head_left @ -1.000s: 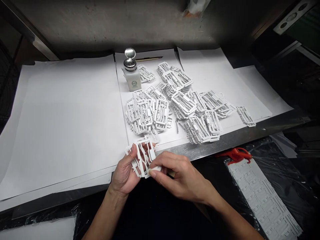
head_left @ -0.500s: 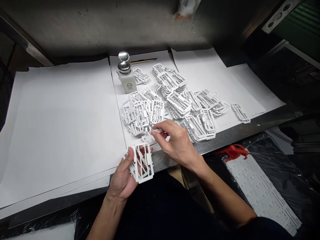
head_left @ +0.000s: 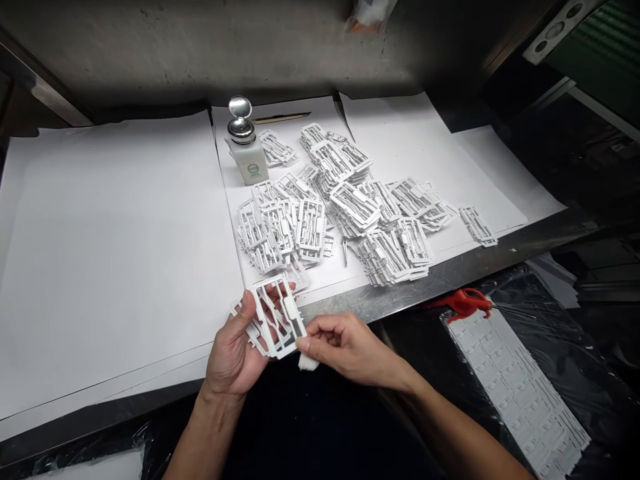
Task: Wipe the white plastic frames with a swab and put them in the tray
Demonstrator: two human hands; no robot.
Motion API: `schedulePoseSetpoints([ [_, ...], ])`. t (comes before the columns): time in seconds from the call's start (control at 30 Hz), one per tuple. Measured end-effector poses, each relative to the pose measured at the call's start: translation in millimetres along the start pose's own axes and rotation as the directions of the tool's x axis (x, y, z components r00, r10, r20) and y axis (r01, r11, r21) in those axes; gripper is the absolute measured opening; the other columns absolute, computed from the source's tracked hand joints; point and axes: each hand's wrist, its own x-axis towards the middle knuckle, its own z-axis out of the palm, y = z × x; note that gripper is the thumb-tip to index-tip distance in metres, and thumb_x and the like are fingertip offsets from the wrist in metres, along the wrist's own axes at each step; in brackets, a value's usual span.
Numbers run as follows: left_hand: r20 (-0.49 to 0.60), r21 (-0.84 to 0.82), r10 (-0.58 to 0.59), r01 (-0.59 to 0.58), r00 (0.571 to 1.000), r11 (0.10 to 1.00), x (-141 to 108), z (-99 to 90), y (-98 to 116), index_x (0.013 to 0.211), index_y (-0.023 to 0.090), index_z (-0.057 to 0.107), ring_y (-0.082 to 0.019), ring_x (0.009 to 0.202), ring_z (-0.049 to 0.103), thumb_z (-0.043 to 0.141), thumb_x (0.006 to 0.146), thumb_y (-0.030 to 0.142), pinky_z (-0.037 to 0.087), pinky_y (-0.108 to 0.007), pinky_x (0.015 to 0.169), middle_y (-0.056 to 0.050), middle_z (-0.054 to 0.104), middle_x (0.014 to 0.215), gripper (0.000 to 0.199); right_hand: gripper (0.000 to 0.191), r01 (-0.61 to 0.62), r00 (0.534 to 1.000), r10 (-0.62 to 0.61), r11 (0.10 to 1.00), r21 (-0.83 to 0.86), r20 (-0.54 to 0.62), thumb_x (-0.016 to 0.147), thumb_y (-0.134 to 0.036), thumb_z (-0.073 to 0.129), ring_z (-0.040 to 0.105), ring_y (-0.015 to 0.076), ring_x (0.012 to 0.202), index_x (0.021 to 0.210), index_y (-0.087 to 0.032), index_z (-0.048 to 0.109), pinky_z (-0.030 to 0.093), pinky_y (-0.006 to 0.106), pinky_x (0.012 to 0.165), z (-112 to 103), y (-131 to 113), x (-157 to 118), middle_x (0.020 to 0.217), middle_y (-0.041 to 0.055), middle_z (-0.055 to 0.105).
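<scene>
My left hand (head_left: 233,353) is closed on a few white plastic frames (head_left: 264,313), thumb on top and fingers beneath. At their lower right corner is my right hand (head_left: 345,347), its thumb and fingers pinched on a small white cloth (head_left: 309,362) that hangs below the fingertips. The thumb meets the edge of the top frame. Beyond the hands, a heap of similar white frames (head_left: 280,227) lies on white paper, with more stacks (head_left: 353,200) to its right. Metal tweezers (head_left: 345,252) lie between the piles.
A pump bottle (head_left: 254,163) with its lid raised stands behind the heap, near a thin stick (head_left: 283,118). White paper (head_left: 115,253) covers the left side. Red-handled scissors or pliers (head_left: 465,303) and grey-white sheets (head_left: 515,387) lie at the lower right, below the metal edge (head_left: 400,297).
My right hand has come down and towards me from the heap's front edge to the held frames. The white cloth now shows below its fingers. My left hand has shifted slightly left.
</scene>
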Motion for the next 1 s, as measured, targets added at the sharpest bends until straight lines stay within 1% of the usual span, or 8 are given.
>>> schedulePoseSetpoints([
  [0.13, -0.071, 0.231, 0.126, -0.107, 0.990, 0.967, -1.8, 7.8, -4.5, 0.103, 0.016, 0.063, -0.021, 0.097, 0.062, 0.061, 0.081, 0.035, 0.051, -0.028, 0.078, -0.008, 0.067, 0.104, 0.029, 0.022, 0.087, 0.956, -0.231, 0.810, -0.580, -0.179, 0.088, -0.023, 0.049, 0.039, 0.0087, 0.053, 0.068, -0.015, 0.053, 0.029, 0.023, 0.050, 2.1, -9.8, -4.0, 0.060, -0.0023, 0.046],
  [0.23, -0.067, 0.370, 0.180, -0.143, 0.981, 0.918, -3.8, 12.6, -8.8, 0.109, 0.016, 0.057, -0.019, 0.093, 0.063, 0.065, 0.078, 0.035, 0.049, -0.030, 0.081, -0.008, 0.067, 0.102, 0.037, 0.015, 0.197, 0.941, -0.336, 0.450, -0.871, 0.039, 0.087, -0.017, 0.049, 0.045, 0.0124, 0.055, 0.074, -0.015, 0.055, 0.027, 0.027, 0.049, 8.1, -17.1, -4.8, 0.068, 0.0015, 0.053],
  [0.3, -0.041, 0.378, 0.146, -0.120, 0.988, 0.918, -4.7, 13.0, -10.3, 0.115, 0.017, 0.053, -0.018, 0.092, 0.063, 0.067, 0.076, 0.029, 0.048, -0.031, 0.084, -0.007, 0.067, 0.102, 0.044, 0.014, 0.251, 0.938, -0.315, 0.332, -0.909, 0.144, 0.089, -0.017, 0.048, 0.047, 0.0144, 0.055, 0.078, -0.016, 0.056, 0.025, 0.027, 0.047, 12.5, -19.7, -4.8, 0.071, 0.0027, 0.055],
  [0.37, -0.022, 0.325, 0.082, -0.071, 0.996, 0.943, -4.9, 10.1, -9.8, 0.117, 0.017, 0.053, -0.018, 0.092, 0.063, 0.067, 0.075, 0.022, 0.049, -0.030, 0.083, -0.007, 0.067, 0.102, 0.045, 0.013, 0.288, 0.938, -0.299, 0.389, -0.875, 0.176, 0.090, -0.020, 0.050, 0.050, 0.0149, 0.057, 0.080, -0.015, 0.057, 0.030, 0.027, 0.047, 12.0, -20.9, -5.5, 0.074, 0.0030, 0.057],
  [0.47, 0.033, 0.195, -0.035, 0.028, 0.999, 0.980, -4.2, 1.1, -7.0, 0.116, 0.016, 0.057, -0.020, 0.095, 0.063, 0.064, 0.073, 0.011, 0.051, -0.032, 0.081, -0.009, 0.067, 0.106, 0.043, 0.013, 0.344, 0.930, -0.339, 0.658, -0.670, 0.145, 0.089, -0.027, 0.057, 0.055, 0.0130, 0.066, 0.089, -0.015, 0.060, 0.042, 0.024, 0.058, -1.1, -21.3, -6.6, 0.080, 0.0023, 0.060],
  [0.6, 0.100, 0.114, -0.137, 0.126, 0.985, 0.985, -2.8, -8.6, -5.8, 0.109, 0.015, 0.063, -0.020, 0.088, 0.065, 0.064, 0.068, 0.004, 0.052, -0.034, 0.081, -0.009, 0.068, 0.101, 0.043, 0.012, 0.274, 0.908, -0.384, 0.848, -0.455, -0.170, 0.088, -0.022, 0.060, 0.059, 0.0118, 0.079, 0.098, -0.016, 0.063, 0.047, 0.021, 0.070, -19.1, -22.7, -0.7, 0.092, 0.0031, 0.063],
  [0.83, 0.083, 0.192, -0.144, 0.126, 0.986, 0.973, -5.0, -0.5, -12.5, 0.079, 0.013, 0.067, -0.020, 0.078, 0.066, 0.064, 0.067, 0.004, 0.052, -0.028, 0.071, -0.004, 0.068, 0.077, 0.015, 0.015, 0.420, 0.829, -0.548, 0.740, -0.525, -0.108, 0.088, -0.017, 0.055, 0.058, 0.0145, 0.080, 0.100, -0.012, 0.062, 0.050, 0.024, 0.070, 7.2, -28.7, 32.8, 0.093, 0.0072, 0.061],
  [1.0, -0.006, 0.198, -0.177, 0.175, 0.984, 0.964, -11.2, -0.1, -4.9, 0.089, 0.015, 0.067, -0.020, 0.081, 0.065, 0.066, 0.068, 0.007, 0.051, -0.027, 0.069, -0.004, 0.069, 0.081, 0.023, 0.014, 0.329, 0.855, -0.516, 0.622, -0.710, -0.056, 0.089, -0.015, 0.050, 0.057, 0.0148, 0.071, 0.096, -0.012, 0.062, 0.049, 0.027, 0.061, -8.6, -38.6, 39.5, 0.091, 0.0079, 0.060],
])
